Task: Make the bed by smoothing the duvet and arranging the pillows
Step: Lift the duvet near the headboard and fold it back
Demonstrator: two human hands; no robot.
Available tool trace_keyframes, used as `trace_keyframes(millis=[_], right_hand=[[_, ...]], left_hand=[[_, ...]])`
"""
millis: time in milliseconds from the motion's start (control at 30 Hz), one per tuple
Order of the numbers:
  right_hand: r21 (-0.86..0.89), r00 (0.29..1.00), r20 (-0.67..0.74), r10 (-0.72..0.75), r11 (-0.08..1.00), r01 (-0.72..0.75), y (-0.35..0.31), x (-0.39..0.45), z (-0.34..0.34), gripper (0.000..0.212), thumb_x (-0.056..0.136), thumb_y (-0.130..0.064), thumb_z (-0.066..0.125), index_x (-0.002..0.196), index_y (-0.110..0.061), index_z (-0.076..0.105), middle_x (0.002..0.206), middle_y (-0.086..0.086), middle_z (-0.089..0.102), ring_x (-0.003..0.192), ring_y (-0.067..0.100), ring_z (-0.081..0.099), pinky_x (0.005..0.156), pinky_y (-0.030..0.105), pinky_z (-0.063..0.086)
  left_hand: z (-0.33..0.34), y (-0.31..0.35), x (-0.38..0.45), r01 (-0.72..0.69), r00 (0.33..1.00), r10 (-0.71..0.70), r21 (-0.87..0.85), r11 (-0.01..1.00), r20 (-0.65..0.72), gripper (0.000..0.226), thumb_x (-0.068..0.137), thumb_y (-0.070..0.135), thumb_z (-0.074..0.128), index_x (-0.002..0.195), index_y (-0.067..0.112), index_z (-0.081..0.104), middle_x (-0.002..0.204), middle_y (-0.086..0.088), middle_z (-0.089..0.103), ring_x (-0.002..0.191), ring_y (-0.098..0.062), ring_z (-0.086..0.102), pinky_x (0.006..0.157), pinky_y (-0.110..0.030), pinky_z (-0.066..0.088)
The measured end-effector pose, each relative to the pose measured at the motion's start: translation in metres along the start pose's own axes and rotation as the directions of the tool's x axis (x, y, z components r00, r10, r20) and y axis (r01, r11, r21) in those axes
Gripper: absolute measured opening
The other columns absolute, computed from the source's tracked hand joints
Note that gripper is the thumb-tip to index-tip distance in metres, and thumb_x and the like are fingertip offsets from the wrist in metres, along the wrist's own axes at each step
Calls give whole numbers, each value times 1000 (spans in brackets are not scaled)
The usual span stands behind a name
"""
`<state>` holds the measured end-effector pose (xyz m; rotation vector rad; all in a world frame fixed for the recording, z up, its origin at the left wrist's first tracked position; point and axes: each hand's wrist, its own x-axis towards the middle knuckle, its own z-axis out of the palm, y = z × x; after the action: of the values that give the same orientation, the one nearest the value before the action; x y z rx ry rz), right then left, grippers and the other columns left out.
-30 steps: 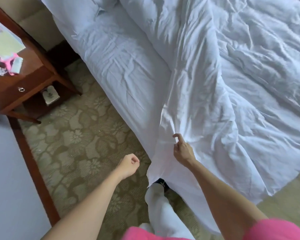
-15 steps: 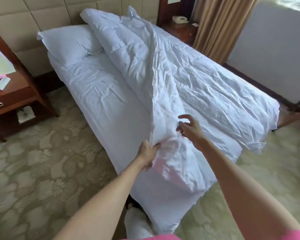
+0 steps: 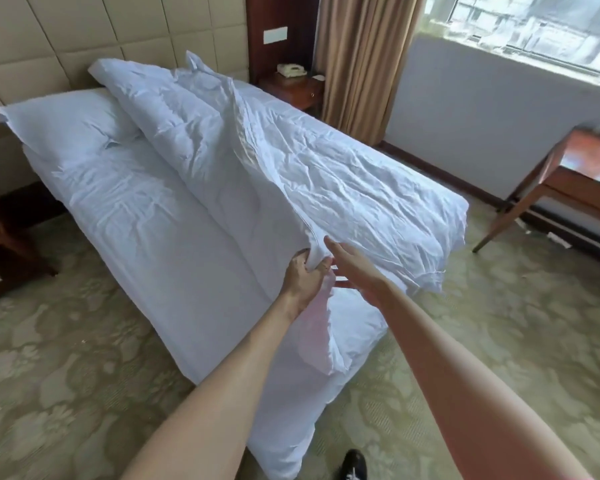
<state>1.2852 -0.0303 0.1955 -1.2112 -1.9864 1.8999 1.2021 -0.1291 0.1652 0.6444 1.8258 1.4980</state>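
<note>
Fingers (image 3: 303, 268) of left hand (image 3: 305, 275) are clenched on duvet (image 3: 326, 188) edge at bed's foot corner, w/ right hand (image 3: 355, 268) spread open alongside, duvet's length being run away toward pillow (image 3: 66, 126).

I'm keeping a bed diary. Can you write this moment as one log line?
step: straightening | left hand: grip on crumpled white duvet corner | right hand: open, touching it | white pillow: at headboard

white duvet (image 3: 326, 174), white pillow (image 3: 63, 126) and white sheet (image 3: 174, 244); carpet (image 3: 66, 368) in pale olive with a cream floral pattern; beige padded headboard (image 3: 84, 39); tan curtain (image 3: 357, 60); reddish-brown wooden desk (image 3: 575, 174); black shoe (image 3: 354, 464).
</note>
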Motion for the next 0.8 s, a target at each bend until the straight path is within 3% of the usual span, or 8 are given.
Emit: trace_keyframes(millis=[67,133,300,367,467,533,700,800], right_hand=[[-11,999,18,-40,999,40,-3,0,-28,43,96,-59,50,91,-17,62,87,1,64,79,14,66,80,35,59],[-32,997,21,-77,996,78,-6,2,-58,45,99,-54,46,79,-17,59,80,0,62,70,11,63,76,34,57],[-73,996,49,-72,994,75,-9,17,-143,43,103,-50,39,94,-12,57,90,7,57,81,20,60,77,33,54],[-91,994,90,-55,994,63,-10,23,-175,48,104,-50,36,98,-9,59,97,10,60,88,22,63,76,32,54],[-100,989,141,-42,993,56,-13,33,-216,52,104,-53,32,116,-13,61,119,12,66,102,22,67,76,32,54],[-99,986,162,-38,994,54,-16,40,-236,53,103,-55,31,123,-13,58,125,16,62,99,22,65,74,31,54],[-76,978,188,-95,991,111,-37,62,-263,53,103,-56,30,119,-11,55,107,12,60,81,17,62,68,29,52],[-62,974,194,-118,989,132,-45,85,-277,55,103,-56,30,117,-7,53,102,11,59,79,19,62,69,30,53]], left_hand=[[29,14,3,-17,1000,17,-15,1000,-2,27,96,30,61,115,12,68,107,-4,73,96,-15,70,79,-21,54],[62,26,9,-13,1000,12,-46,999,-18,23,96,27,58,111,12,70,101,-3,74,91,-14,71,76,-24,55],[148,62,19,6,995,-14,-80,997,-94,23,98,26,55,106,9,68,96,-13,74,84,-22,72,62,-28,58],[178,75,25,11,993,-21,-88,996,-119,22,97,25,55,103,9,68,94,-14,73,78,-19,71,59,-26,56],[211,94,34,-4,987,-9,-82,997,-163,21,97,28,57,96,12,70,89,-7,74,78,-16,69,67,-29,56],[226,103,42,-25,976,2,-103,994,-216,18,96,29,57,90,19,70,83,2,73,76,-14,69,70,-30,56],[249,128,60,-96,963,27,-247,964,-269,21,100,19,53,87,22,69,64,11,71,57,-5,67,47,-21,49],[257,141,78,-112,962,34,-277,954,-271,20,99,21,54,89,19,72,73,5,74,66,-14,72,56,-29,56]])
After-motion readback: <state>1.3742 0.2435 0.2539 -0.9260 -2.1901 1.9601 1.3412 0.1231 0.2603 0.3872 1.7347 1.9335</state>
